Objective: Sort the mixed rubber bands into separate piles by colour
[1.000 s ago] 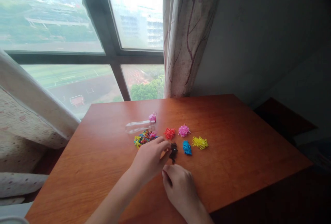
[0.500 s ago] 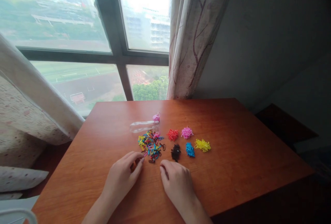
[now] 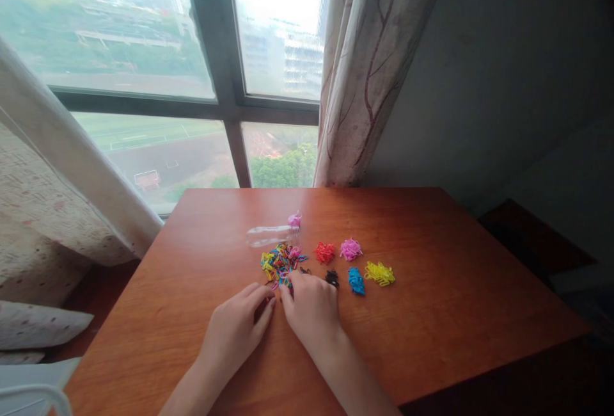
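Observation:
A mixed heap of small coloured rubber bands lies on the wooden table. To its right are sorted little piles: red, pink, blue, yellow and a black one half hidden behind my right hand. My right hand rests at the near edge of the mixed heap with its fingers curled down onto the bands; what they pinch is hidden. My left hand lies flat beside it, fingers stretched towards the heap, holding nothing.
A clear small bottle lies on its side behind the heap, a pink cap at its mouth. Window and curtain stand behind the table. A cushion sits at the left, a dark side table at the right.
My left hand drew back from the black pile to the near side of the mixed heap. My right hand moved forward and left onto the heap's edge, covering part of the black pile.

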Motion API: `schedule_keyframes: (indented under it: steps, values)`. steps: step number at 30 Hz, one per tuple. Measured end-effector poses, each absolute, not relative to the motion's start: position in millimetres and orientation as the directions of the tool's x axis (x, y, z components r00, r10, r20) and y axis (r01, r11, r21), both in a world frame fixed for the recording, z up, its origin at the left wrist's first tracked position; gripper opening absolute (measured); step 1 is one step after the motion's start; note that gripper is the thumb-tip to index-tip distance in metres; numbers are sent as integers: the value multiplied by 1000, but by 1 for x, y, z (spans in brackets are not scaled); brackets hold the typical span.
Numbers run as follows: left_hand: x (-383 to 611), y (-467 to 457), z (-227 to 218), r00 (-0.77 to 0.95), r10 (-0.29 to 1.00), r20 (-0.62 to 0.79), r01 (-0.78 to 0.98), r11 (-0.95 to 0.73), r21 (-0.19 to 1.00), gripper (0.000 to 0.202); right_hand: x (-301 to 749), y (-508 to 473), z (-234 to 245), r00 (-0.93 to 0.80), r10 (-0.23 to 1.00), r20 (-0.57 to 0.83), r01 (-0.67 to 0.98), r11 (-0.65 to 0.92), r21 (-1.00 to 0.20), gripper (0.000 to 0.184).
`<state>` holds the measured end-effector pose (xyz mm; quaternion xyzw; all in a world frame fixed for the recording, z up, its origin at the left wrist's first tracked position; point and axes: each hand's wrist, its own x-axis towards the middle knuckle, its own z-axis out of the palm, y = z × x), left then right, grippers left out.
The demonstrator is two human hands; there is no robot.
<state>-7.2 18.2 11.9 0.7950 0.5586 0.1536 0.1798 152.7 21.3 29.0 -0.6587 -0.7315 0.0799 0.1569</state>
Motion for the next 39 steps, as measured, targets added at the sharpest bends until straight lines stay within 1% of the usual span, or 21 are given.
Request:
schedule_keyframes:
  steps: [3, 7, 11, 13, 15, 19, 21, 24, 27, 32, 35, 37, 39]
  values:
    - [-7, 19, 12, 332, 943, 34, 834, -310, 456, 22, 147, 25, 31, -67, 994, 86, 954, 89, -287, 10]
    - [-7, 19, 12, 328, 944, 20, 841, -302, 449, 22, 144, 27, 33, -65, 996, 61, 961, 79, -267, 11]
    - [-7, 18, 12, 335, 942, 19, 839, -307, 450, 22, 146, 26, 35, -50, 997, 59, 952, 65, -300, 13]
    - [-7, 18, 12, 338, 941, 22, 836, -311, 453, 22, 149, 25, 36, -36, 997, 64, 936, 56, -347, 13]
    - [-7, 17, 13, 341, 940, 25, 833, -314, 456, 22, 155, 23, 36, -20, 998, 66, 906, 46, -421, 12]
    - [-7, 17, 13, 343, 939, 20, 835, -314, 452, 22, 172, 19, 32, -22, 997, 69, 776, 60, -628, 15]
    - [-7, 17, 12, 339, 941, 17, 838, -310, 448, 23, 181, 16, 30, -37, 997, 73, 700, 78, -710, 17]
    - [-8, 18, 10, 339, 941, 17, 841, -311, 442, 23, 190, 13, 29, -47, 997, 63, 628, 79, -774, 19]
    - [-9, 19, 9, 343, 939, 25, 839, -318, 441, 24, 191, 11, 30, -75, 996, 42, 653, 81, -753, 19]
    - [-10, 18, 7, 344, 938, 28, 837, -320, 444, 24, 187, 6, 33, -141, 990, 0, 806, 115, -580, 14]
    - [-10, 19, 7, 342, 939, 34, 836, -321, 446, 23, 188, 2, 36, -158, 987, -21, 856, 126, -501, 13]
    - [-9, 19, 7, 341, 939, 40, 837, -322, 443, 23, 190, -1, 38, -171, 985, -22, 864, 140, -483, 12]
    - [-9, 19, 8, 340, 939, 45, 837, -324, 441, 23, 193, -4, 40, -184, 983, 1, 847, 160, -507, 12]
